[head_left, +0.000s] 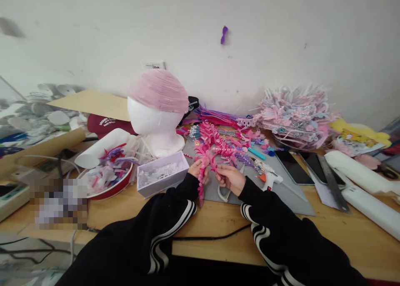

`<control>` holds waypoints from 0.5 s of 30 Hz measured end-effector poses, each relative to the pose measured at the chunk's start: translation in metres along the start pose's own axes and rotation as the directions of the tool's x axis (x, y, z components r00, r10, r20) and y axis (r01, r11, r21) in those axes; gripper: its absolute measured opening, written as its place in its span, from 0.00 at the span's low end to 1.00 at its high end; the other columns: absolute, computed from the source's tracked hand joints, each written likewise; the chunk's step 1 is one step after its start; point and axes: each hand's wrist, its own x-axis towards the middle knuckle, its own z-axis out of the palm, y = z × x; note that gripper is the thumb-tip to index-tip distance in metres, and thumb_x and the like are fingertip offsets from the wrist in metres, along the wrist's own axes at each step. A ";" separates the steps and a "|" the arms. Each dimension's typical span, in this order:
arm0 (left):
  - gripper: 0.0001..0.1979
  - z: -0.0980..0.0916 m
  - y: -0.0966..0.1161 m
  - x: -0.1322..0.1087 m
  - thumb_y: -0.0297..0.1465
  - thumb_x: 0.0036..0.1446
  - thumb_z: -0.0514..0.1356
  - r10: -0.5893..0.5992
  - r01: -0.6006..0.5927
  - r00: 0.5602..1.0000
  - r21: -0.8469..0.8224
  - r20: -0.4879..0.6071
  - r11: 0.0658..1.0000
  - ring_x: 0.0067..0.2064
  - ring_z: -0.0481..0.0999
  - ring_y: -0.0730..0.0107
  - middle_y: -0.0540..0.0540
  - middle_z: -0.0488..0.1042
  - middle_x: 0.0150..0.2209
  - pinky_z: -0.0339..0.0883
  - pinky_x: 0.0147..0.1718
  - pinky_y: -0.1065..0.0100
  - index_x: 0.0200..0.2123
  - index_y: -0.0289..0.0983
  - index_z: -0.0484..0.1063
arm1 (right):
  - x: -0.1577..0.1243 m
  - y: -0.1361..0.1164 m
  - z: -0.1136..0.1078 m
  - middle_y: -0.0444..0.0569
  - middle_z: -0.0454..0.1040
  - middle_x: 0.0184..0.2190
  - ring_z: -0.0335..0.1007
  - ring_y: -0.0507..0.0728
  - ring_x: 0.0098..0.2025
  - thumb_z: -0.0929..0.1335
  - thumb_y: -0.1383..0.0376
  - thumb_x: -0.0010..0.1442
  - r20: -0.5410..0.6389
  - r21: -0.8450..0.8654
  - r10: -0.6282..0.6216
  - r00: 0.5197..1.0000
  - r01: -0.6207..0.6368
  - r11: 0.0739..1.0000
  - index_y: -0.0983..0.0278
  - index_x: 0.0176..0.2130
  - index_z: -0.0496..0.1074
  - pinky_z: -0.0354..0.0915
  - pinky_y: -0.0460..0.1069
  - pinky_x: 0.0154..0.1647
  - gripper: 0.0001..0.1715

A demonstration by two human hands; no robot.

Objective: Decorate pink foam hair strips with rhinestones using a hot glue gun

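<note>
Both my hands meet over a grey mat on the wooden table. My left hand is closed around a bright pink frilly ornament with curled strips, one strip hanging down below my fingers. My right hand pinches the same ornament from the right side. White-handled scissors lie on the mat just under my right hand. A white and orange glue gun rests to the right of it. Black sleeves with white stripes cover both arms.
A white foam mannequin head with a pink cap stands behind. A lilac box and a red bowl of scraps sit left. Pink decorations, two phones, a metal ruler and white rolls lie right. A black cable crosses the front.
</note>
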 end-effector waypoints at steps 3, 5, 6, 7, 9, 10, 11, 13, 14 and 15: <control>0.09 0.004 0.002 -0.002 0.31 0.48 0.58 0.035 -0.036 0.999 0.061 0.017 0.997 0.09 0.59 0.78 0.55 0.64 0.11 0.50 0.08 0.77 0.23 0.35 0.60 | 0.000 -0.001 0.000 0.38 0.62 0.11 0.50 0.44 0.12 0.67 0.65 0.44 -0.002 -0.001 0.002 1.000 -0.002 1.000 0.65 0.21 0.59 0.43 0.40 0.13 0.10; 0.09 0.006 0.003 -0.002 0.32 0.48 0.58 0.048 -0.048 0.999 0.075 0.001 0.996 0.09 0.59 0.79 0.56 0.63 0.11 0.51 0.08 0.77 0.23 0.35 0.59 | -0.001 -0.002 0.000 0.39 0.61 0.12 0.50 0.43 0.12 0.66 0.64 0.46 -0.009 -0.004 0.014 1.000 -0.014 1.000 0.66 0.21 0.60 0.42 0.40 0.12 0.10; 0.10 0.006 0.003 -0.002 0.32 0.49 0.58 0.050 -0.050 0.999 0.081 -0.003 0.996 0.09 0.59 0.79 0.56 0.63 0.10 0.51 0.08 0.77 0.23 0.35 0.59 | -0.001 -0.002 0.000 0.39 0.61 0.12 0.49 0.43 0.11 0.65 0.64 0.48 -0.012 -0.007 0.028 1.000 -0.028 1.000 0.66 0.21 0.60 0.41 0.40 0.12 0.10; 0.10 0.007 0.003 -0.003 0.32 0.49 0.58 0.050 -0.049 0.999 0.085 -0.004 0.995 0.09 0.59 0.79 0.56 0.63 0.10 0.51 0.08 0.77 0.23 0.35 0.59 | -0.002 -0.003 0.000 0.39 0.61 0.12 0.48 0.43 0.11 0.64 0.63 0.50 -0.013 -0.011 0.046 0.999 -0.046 0.999 0.67 0.22 0.62 0.40 0.40 0.11 0.10; 0.10 0.007 0.003 -0.004 0.32 0.48 0.59 0.046 -0.045 0.999 0.086 -0.003 0.995 0.09 0.59 0.79 0.56 0.63 0.11 0.51 0.08 0.77 0.24 0.35 0.59 | -0.003 -0.004 0.000 0.40 0.60 0.13 0.48 0.43 0.11 0.61 0.63 0.52 -0.007 -0.014 0.080 0.997 -0.080 0.997 0.68 0.24 0.64 0.39 0.40 0.10 0.12; 0.10 0.007 0.004 -0.004 0.32 0.48 0.59 0.043 -0.043 0.999 0.083 0.000 0.996 0.09 0.59 0.79 0.56 0.63 0.11 0.50 0.08 0.77 0.24 0.35 0.60 | -0.003 -0.005 0.000 0.40 0.61 0.13 0.48 0.43 0.11 0.61 0.63 0.53 0.001 -0.010 0.094 0.996 -0.094 0.996 0.69 0.24 0.65 0.39 0.40 0.10 0.12; 0.10 0.007 0.004 -0.004 0.32 0.48 0.59 0.038 -0.039 0.999 0.077 0.003 0.996 0.09 0.59 0.79 0.56 0.64 0.11 0.49 0.08 0.77 0.24 0.35 0.60 | -0.003 -0.005 -0.001 0.40 0.61 0.14 0.49 0.43 0.11 0.60 0.64 0.53 0.012 -0.003 0.106 0.994 -0.106 0.994 0.69 0.25 0.66 0.39 0.40 0.10 0.12; 0.09 0.007 0.004 -0.004 0.31 0.48 0.59 0.037 -0.037 0.999 0.058 0.009 0.998 0.09 0.59 0.79 0.55 0.64 0.11 0.47 0.07 0.77 0.23 0.34 0.61 | -0.003 -0.006 -0.002 0.41 0.62 0.14 0.49 0.43 0.11 0.61 0.66 0.53 0.036 0.022 0.123 0.992 -0.124 0.992 0.70 0.25 0.67 0.39 0.40 0.10 0.10; 0.09 0.007 0.003 -0.004 0.31 0.48 0.59 0.039 -0.039 0.999 0.046 0.012 0.998 0.09 0.60 0.78 0.55 0.64 0.11 0.47 0.07 0.77 0.23 0.34 0.61 | -0.003 -0.006 -0.003 0.42 0.62 0.15 0.50 0.42 0.12 0.61 0.67 0.52 0.050 0.037 0.128 0.991 -0.130 0.991 0.70 0.25 0.67 0.40 0.39 0.10 0.09; 0.09 0.006 0.003 -0.003 0.31 0.48 0.59 0.040 -0.041 0.999 0.028 0.010 0.999 0.09 0.60 0.78 0.55 0.64 0.11 0.46 0.07 0.77 0.23 0.34 0.61 | -0.003 -0.006 -0.004 0.42 0.62 0.15 0.50 0.42 0.12 0.62 0.67 0.51 0.062 0.052 0.125 0.990 -0.129 0.990 0.70 0.25 0.67 0.40 0.39 0.10 0.09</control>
